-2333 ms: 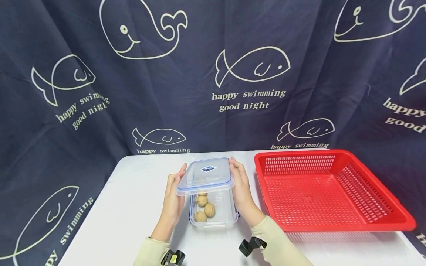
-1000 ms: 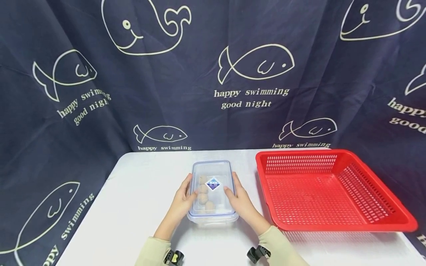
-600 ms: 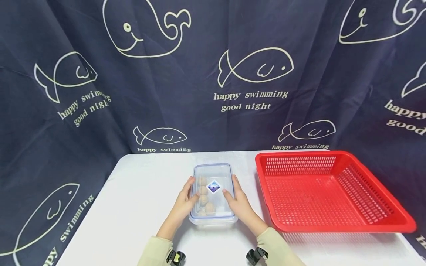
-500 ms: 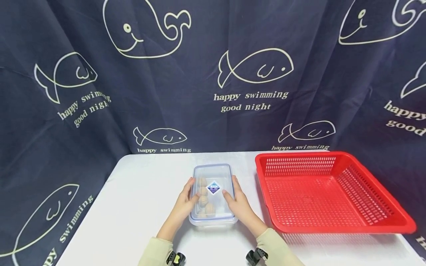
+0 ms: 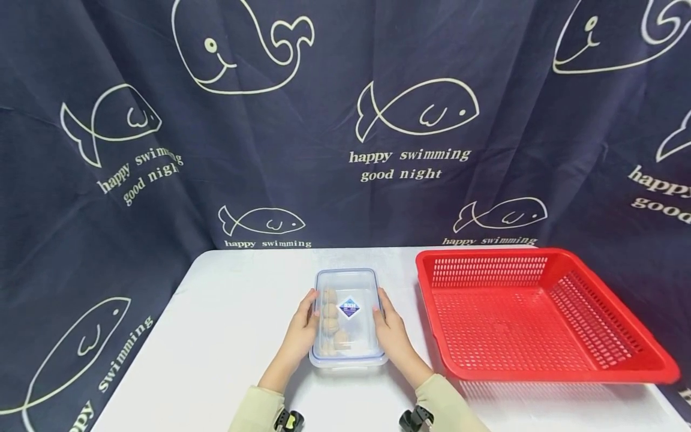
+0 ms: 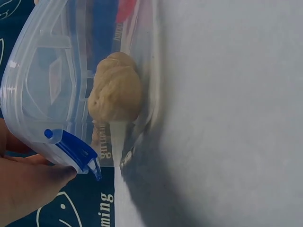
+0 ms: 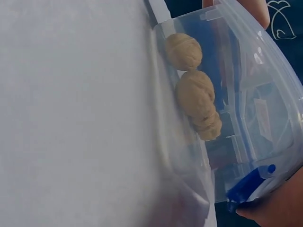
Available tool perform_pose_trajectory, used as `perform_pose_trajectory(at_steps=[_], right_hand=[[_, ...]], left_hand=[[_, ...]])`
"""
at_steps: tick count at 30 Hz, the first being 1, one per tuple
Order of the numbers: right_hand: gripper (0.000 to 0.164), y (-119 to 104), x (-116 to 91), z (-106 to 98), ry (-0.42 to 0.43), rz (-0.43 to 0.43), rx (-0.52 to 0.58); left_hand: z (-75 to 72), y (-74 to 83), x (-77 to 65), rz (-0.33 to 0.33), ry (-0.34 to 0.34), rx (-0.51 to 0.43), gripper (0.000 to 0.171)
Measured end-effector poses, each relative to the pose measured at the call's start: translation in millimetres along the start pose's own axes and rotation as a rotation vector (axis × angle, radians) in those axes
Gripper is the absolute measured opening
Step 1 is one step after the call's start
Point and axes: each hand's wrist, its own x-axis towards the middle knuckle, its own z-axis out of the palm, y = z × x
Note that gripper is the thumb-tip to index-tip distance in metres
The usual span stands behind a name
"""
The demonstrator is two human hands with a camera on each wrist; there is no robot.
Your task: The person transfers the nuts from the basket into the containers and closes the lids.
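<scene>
A clear plastic food container (image 5: 351,363) lies on the white table with its blue-edged lid (image 5: 353,282) on top. Through the plastic show several walnuts (image 5: 330,312), gathered along the left side. My left hand (image 5: 298,335) grips the container's left side, thumb by the lid's edge. Opposite it, my right hand (image 5: 394,337) holds the right side in the same way. In the left wrist view a blue latch (image 6: 73,151) juts outward at the left thumb. Another blue latch (image 7: 248,187) stands out beside the right hand in the right wrist view.
To the right of the container sits a large red perforated plastic basket (image 5: 540,376). A dark blue curtain (image 5: 324,150) with fish drawings hangs behind the white table (image 5: 216,336).
The lid, earlier held tilted above the container with walnuts exposed, has come down onto it. Both thumbs have since slid outward from the lid's top to its side edges.
</scene>
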Motion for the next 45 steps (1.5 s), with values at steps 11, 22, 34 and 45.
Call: perform_pose_trajectory(at_steps=[11,22,34,45], right_hand=[[0.055,1.0,1.2,1.1,0.029,0.169,-0.013],[0.063,-9.4,1.4,-10.8,0.038,0.278,-0.032],[0.044,-5.9,2.8,-2.2,0.145,0.119,-0.056],[0.041,-11.4,0.0,4.1,0.174,0.022,-0.192]], left_hand=[[-1.9,-0.5,-1.4,-0.176,0.069,-0.044,0.056],[-4.9,-0.5,-1.1,-0.295,0.114,-0.010,0.069],[1.2,3.3,1.2,-0.179,0.177,0.000,0.041],[12.3,7.8,-2.1,-0.094,0.205,0.085,0.046]])
